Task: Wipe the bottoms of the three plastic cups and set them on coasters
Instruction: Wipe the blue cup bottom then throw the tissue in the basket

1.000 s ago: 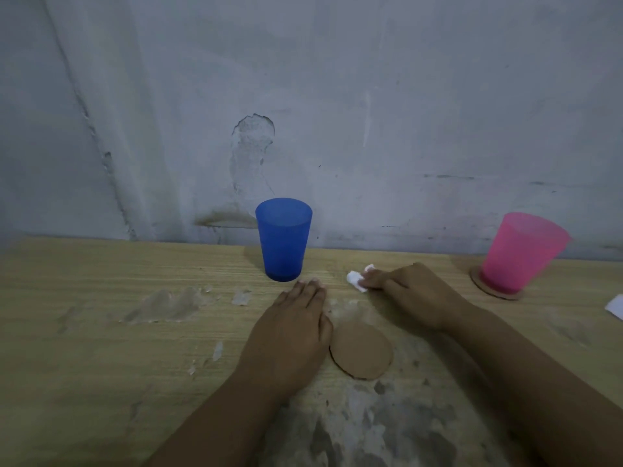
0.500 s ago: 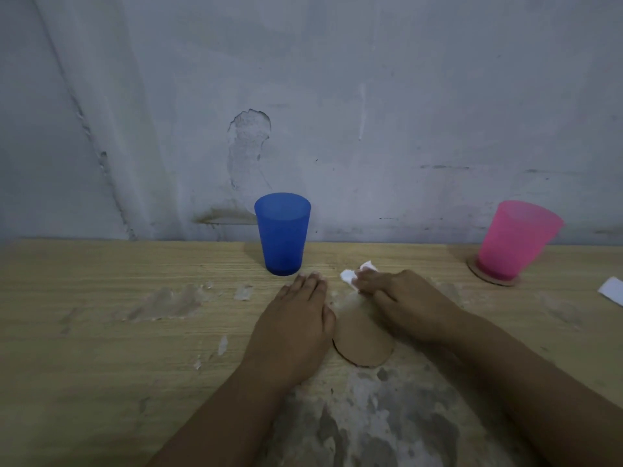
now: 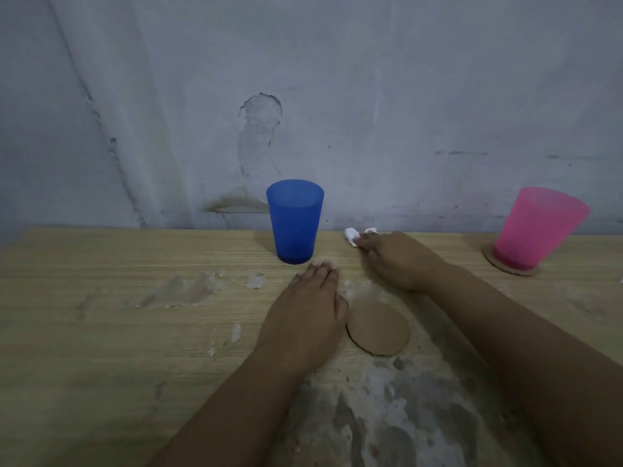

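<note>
A blue plastic cup (image 3: 295,221) stands upright on the bare wooden table, near the wall. A pink cup (image 3: 536,227) stands on a round brown coaster (image 3: 493,259) at the far right. A second brown coaster (image 3: 378,329) lies bare on the table in front of me. My left hand (image 3: 305,315) rests flat on the table, fingers together, just left of that coaster and just short of the blue cup. My right hand (image 3: 399,259) is closed on a small white tissue (image 3: 351,234), right of the blue cup. No third cup is in view.
The wooden table (image 3: 101,332) has worn, chipped patches at left and a grey peeled area (image 3: 387,416) near me. A blue-grey wall (image 3: 303,96) rises directly behind the cups. A white scrap shows at the far right edge.
My right hand has moved the tissue away from me toward the wall, beside the blue cup. My left hand stays flat by the coaster.
</note>
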A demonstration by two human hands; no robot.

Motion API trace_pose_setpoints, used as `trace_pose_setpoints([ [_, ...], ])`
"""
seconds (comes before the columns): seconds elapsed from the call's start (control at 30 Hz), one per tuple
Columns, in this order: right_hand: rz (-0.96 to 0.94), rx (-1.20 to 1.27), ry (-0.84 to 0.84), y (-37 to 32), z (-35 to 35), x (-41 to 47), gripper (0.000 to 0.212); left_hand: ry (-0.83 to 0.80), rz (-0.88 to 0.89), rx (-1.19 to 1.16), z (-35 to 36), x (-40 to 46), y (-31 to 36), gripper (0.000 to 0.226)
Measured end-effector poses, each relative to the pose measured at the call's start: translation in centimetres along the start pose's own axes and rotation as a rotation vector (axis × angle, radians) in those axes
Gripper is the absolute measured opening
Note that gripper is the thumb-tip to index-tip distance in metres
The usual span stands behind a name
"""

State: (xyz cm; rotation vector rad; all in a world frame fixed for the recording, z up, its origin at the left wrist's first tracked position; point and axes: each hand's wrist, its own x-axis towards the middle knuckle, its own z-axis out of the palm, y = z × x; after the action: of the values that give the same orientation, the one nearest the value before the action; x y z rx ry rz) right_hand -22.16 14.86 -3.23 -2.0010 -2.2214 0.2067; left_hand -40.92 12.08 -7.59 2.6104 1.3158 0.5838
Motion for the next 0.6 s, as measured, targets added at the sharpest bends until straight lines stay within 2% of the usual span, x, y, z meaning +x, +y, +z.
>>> trace_pose_setpoints([
  [0.07, -0.026, 0.011, 0.022, 0.6, 0.2, -2.1, 0.039, 0.001, -0.004, 0.003, 0.1, 0.0, 0.1, 0.053],
  [0.17, -0.095, 0.068, -0.007, 0.6, 0.7, -4.9, 0.047, -0.002, -0.004, 0.018, 0.1, 0.1, 0.2, 0.053],
  [0.3, -0.170, 0.130, -0.019, -0.7, 0.9, -4.5, 0.049, 0.001, -0.011, 0.026, 0.0, 0.2, 0.4, 0.053],
  [0.37, -0.153, 0.150, -0.030, -1.5, 0.9, -2.6, 0.047, 0.000, -0.007, 0.023, -0.1, 0.1, 0.4, 0.053],
  [0.47, -0.075, 0.054, -0.081, -1.8, 0.5, 0.7, 0.047, -0.016, -0.003, 0.008, -0.3, 0.0, 0.3, 0.053],
  [0.6, -0.018, -0.018, -0.078, -0.4, -0.4, 0.3, 0.047, -0.002, -0.007, -0.009, -0.2, 0.0, 0.1, 0.052],
])
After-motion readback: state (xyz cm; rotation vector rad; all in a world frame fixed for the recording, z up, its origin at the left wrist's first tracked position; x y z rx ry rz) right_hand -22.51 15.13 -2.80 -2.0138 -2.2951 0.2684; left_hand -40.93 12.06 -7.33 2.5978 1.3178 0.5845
